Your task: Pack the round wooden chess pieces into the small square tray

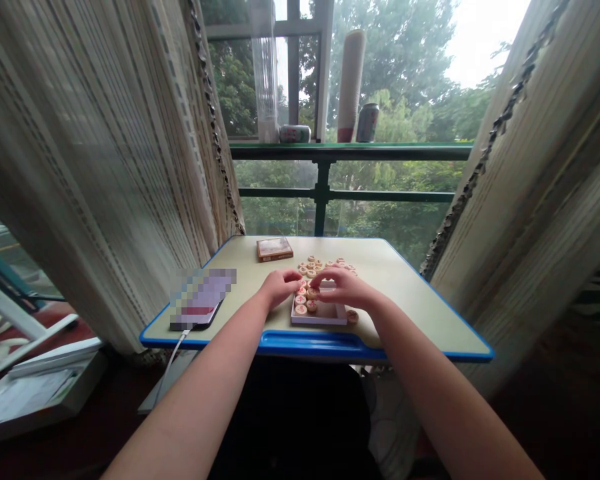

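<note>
A shallow white box (319,320) lies near the front of the table, with round wooden Chinese chess pieces in its left part. Two of these, a red-marked piece (301,309) and its neighbour (311,305), sit at the near left. My left hand (279,287) rests at the box's far left corner, thumb and fingers slightly apart beside the pieces. Over the box, my right hand (343,287) has its thumb and fingertips closed around a chess piece (313,293), partly hidden by the fingers. Several loose pieces (311,265) lie beyond both hands. Another piece (352,317) stands against the box's right side.
The cream table (405,313) has a blue rim. A flat brown box (275,249) lies at its far left, a blurred phone (203,300) with a white cable (176,350) at the left. Cans (368,123) and stacked cups (351,87) stand on the window ledge between curtains (95,133).
</note>
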`<state>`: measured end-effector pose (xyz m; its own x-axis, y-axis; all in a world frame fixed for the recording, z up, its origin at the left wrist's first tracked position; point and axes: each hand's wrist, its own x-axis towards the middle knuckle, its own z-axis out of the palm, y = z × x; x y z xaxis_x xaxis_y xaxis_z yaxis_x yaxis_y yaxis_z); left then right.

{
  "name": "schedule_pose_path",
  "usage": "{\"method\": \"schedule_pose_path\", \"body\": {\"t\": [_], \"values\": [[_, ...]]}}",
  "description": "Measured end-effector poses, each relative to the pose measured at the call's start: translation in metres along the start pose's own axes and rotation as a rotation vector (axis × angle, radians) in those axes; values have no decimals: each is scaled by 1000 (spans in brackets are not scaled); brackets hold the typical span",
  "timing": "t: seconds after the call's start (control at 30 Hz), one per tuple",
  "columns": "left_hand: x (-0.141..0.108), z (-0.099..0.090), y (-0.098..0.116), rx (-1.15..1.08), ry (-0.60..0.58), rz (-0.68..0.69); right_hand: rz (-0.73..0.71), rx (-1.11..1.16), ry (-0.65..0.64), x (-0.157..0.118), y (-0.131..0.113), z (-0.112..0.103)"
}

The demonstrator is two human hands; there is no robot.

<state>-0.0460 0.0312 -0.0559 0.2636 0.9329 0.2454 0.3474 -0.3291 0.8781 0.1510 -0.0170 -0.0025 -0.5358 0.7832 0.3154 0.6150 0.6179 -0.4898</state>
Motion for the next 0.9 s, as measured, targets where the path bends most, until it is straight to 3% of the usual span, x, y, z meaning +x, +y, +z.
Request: {"method": "schedule_pose_path", "body": {"t": [0.13,0.7,0.9], "values": [[0,-1,0,6,3,-2,-81,-105,-10,-3,-4,7],[1,0,-2,-7,-7,-13,-30,-141,7,-7,-4,12],[2,0,-3,4,-12,-21,-73,-156,1,-6,-2,17]]}}
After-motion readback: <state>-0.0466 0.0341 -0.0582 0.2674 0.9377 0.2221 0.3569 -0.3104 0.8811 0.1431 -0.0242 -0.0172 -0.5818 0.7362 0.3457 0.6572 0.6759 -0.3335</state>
